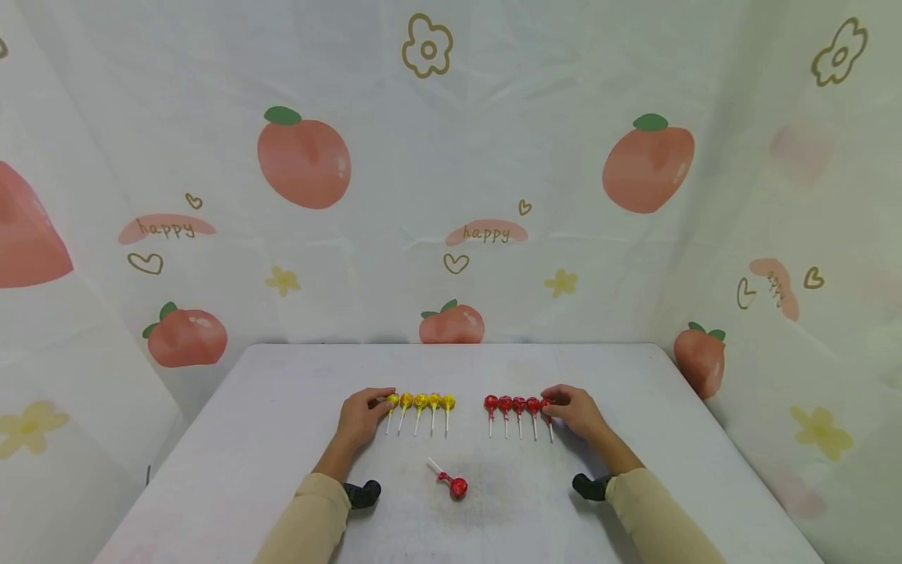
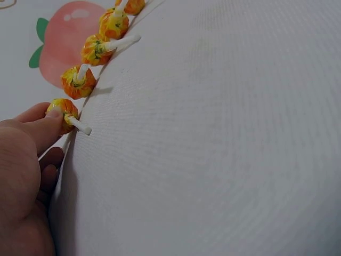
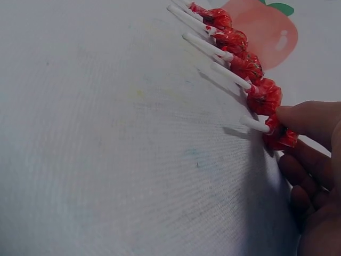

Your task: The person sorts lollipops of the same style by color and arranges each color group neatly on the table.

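Note:
My left hand (image 1: pixel 362 415) pinches the head of the leftmost yellow lollipop (image 2: pixel 65 113) between thumb and fingers. That lollipop ends a side-by-side row of several yellow lollipops (image 1: pixel 421 401), sticks pointing toward me. To the right, several red lollipops (image 1: pixel 505 403) form a matching row. At its right end my right hand (image 1: pixel 574 409) pinches the last red lollipop (image 3: pixel 279 136) by its wrapped head, thumb on top. A single red lollipop (image 1: pixel 458 488) lies apart, nearer me and between the two arms, its white stick angled up and left.
Everything lies on a white table (image 1: pixel 451 533). Behind it hangs a pale curtain (image 1: pixel 395 274) printed with peaches and flowers, close to the table's far edge. A black wrist device (image 1: pixel 362 494) sits on the left wrist, another (image 1: pixel 590 487) on the right.

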Motion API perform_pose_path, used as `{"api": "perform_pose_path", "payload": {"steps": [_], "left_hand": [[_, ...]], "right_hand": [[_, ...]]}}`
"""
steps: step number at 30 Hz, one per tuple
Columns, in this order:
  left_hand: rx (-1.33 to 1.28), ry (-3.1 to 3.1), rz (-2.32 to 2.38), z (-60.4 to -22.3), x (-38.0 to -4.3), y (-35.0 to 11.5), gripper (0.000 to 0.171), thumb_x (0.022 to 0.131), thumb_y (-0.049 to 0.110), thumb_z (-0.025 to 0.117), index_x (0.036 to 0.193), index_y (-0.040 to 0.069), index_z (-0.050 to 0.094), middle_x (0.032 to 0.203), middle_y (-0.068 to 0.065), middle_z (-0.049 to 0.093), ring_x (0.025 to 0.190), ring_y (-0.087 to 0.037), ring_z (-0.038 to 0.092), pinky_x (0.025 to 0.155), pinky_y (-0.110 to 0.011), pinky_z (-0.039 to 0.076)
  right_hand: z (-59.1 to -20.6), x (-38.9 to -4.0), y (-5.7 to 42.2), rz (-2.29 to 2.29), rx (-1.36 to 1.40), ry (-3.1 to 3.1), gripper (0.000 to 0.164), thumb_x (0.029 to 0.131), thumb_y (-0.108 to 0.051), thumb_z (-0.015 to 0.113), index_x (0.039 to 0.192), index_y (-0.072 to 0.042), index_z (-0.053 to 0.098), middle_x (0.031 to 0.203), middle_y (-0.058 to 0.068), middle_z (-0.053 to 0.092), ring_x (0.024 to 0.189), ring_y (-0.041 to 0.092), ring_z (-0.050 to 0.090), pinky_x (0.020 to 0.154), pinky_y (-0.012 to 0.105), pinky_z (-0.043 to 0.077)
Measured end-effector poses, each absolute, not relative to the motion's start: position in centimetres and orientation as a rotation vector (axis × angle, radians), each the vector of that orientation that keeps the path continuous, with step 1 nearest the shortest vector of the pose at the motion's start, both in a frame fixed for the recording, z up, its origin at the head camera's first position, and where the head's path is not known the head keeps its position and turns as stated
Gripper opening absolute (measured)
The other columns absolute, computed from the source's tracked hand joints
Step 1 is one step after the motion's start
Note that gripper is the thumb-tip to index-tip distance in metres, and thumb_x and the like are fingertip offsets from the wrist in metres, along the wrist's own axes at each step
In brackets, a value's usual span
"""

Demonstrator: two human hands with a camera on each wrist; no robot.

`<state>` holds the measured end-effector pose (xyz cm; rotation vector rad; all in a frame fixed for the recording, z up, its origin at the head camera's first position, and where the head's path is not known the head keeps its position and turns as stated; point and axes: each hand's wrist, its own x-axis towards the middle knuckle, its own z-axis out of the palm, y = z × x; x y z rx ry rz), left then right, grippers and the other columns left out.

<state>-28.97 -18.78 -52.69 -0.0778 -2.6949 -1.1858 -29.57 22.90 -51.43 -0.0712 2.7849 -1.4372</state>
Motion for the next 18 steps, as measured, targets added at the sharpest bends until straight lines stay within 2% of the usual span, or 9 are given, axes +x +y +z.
{"api": "perform_pose_path", "payload": {"steps": [8,13,18], "left_hand": [[-0.08,-2.704,-1.201,-52.7,-29.1,-18.8,0.028,0.091,0.01,0.069,0.119,0.011,0.071,0.111,-0.008,0.066,0.091,-0.022,0.055,0.085,-0.045,0.046],[-0.076,-2.709,-1.2,-52.8,-29.2,-18.8,0.029,0.091,0.012,0.069,0.119,0.012,0.071,0.111,-0.007,0.066,0.09,-0.022,0.055,0.085,-0.044,0.046],[-0.07,-2.71,-1.204,-52.7,-29.1,-18.8,0.028,0.091,0.011,0.069,0.119,0.012,0.071,0.11,-0.006,0.066,0.09,-0.021,0.055,0.084,-0.044,0.046]], "right_hand": [[-50.9,-29.7,22.9,-1.452,-0.03,2.791,0.024,0.089,-0.011,0.069,0.112,-0.002,0.068,0.104,0.008,0.068,0.094,0.024,0.059,0.085,0.043,0.048],[-50.1,-30.0,22.9,-1.478,0.02,2.811,0.025,0.092,-0.014,0.066,0.115,-0.005,0.067,0.107,0.009,0.067,0.1,0.027,0.058,0.088,0.045,0.047],[-48.3,-29.7,22.0,-1.505,-0.065,2.895,0.025,0.093,-0.013,0.064,0.116,-0.003,0.066,0.11,0.012,0.066,0.103,0.029,0.057,0.088,0.047,0.046]]}}
